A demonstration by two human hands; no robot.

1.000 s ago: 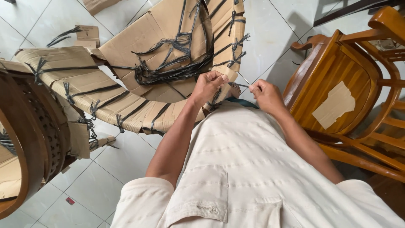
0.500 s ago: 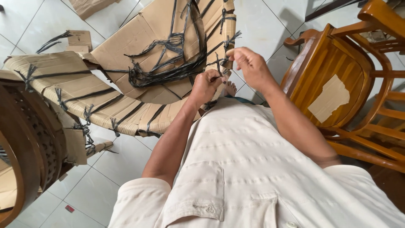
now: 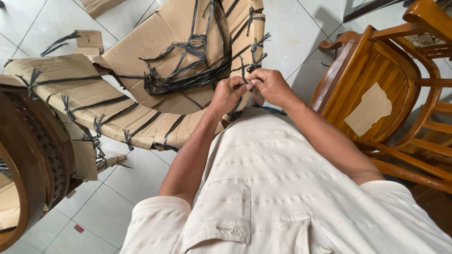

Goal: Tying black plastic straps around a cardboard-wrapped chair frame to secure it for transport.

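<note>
The black plastic cord [image 3: 248,81] lay at the cardboard-wrapped chair's [image 3: 141,108] edge. The right hand [image 3: 272,86] had come back from the side to meet the left hand [image 3: 228,94], both grips pinched on it, suggesting a knot underway.

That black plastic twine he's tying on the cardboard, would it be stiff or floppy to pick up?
Probably floppy: the black twine sags in loose loops across the cardboard wrapping. Likely light, since its frayed ends splay. Both hands, left and right, pinch it easily.
</note>
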